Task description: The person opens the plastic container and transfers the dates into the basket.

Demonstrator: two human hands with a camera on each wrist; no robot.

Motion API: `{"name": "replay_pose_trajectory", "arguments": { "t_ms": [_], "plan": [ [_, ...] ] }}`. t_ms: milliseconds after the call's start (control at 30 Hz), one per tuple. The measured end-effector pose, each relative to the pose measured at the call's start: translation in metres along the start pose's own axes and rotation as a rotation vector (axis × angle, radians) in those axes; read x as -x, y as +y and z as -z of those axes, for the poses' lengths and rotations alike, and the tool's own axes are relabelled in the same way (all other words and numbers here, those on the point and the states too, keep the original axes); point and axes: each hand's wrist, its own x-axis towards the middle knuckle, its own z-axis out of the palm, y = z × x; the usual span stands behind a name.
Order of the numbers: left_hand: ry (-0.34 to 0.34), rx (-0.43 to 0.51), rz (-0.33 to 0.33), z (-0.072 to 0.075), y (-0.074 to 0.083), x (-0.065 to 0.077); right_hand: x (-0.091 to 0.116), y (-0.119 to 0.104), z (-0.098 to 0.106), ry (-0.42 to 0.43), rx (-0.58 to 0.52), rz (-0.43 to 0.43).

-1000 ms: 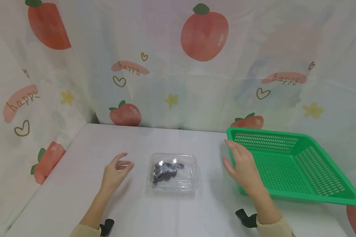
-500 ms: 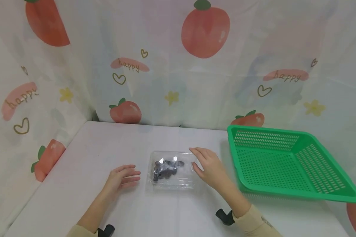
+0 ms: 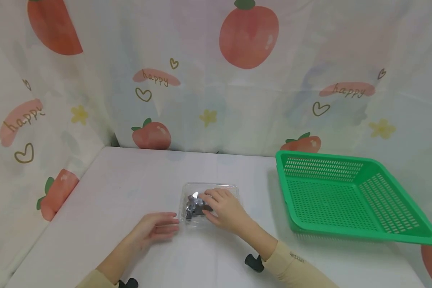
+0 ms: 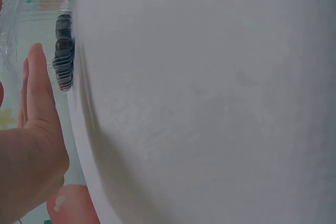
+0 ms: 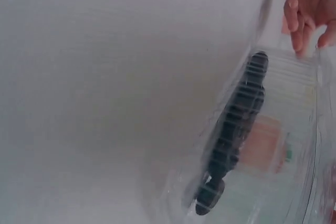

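A lidded clear plastic box [image 3: 191,187] lies on the white table. Inside are several small dark oblong pieces [image 3: 193,208] resembling black grapes, clustered toward its left; the wrist views show such dark pieces [image 5: 233,124] along its bottom. My left hand [image 3: 155,229] is by the box's front left corner, fingers straight and palm inward; the left wrist view has this hand [image 4: 42,103] beside the wall, contact unclear. Over the lid is my right hand [image 3: 225,210], fingers loosely bent and thumb apart, covering the box's right part. Whether it touches the lid cannot be told.
A green plastic basket [image 3: 345,204] with perforated walls stands at the right of the table [image 3: 144,172]. Behind and to the left hangs a fruit-printed cloth [image 3: 209,92]. Both wrists carry small black devices [image 3: 254,263].
My right hand has moved left from beside the basket to above the box. My left hand has shifted right and nearer me, its fingers straightening. Box and basket stay put.
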Motion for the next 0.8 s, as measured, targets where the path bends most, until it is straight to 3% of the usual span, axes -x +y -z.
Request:
{"name": "replay_pose_trajectory", "arguments": {
  "t_ms": [167,500,800],
  "plan": [
    [-0.021,-0.02,0.039,-0.002,-0.001,-0.003,-0.007,-0.011,-0.01,-0.02,0.004,0.069],
    [-0.1,-0.033,0.045,-0.003,-0.002,-0.005,-0.018,-0.028,-0.018,-0.117,0.044,0.161],
    [-0.122,-0.019,0.037,-0.003,-0.004,-0.007,-0.02,-0.032,-0.026,-0.058,0.048,0.18]
  ]
}}
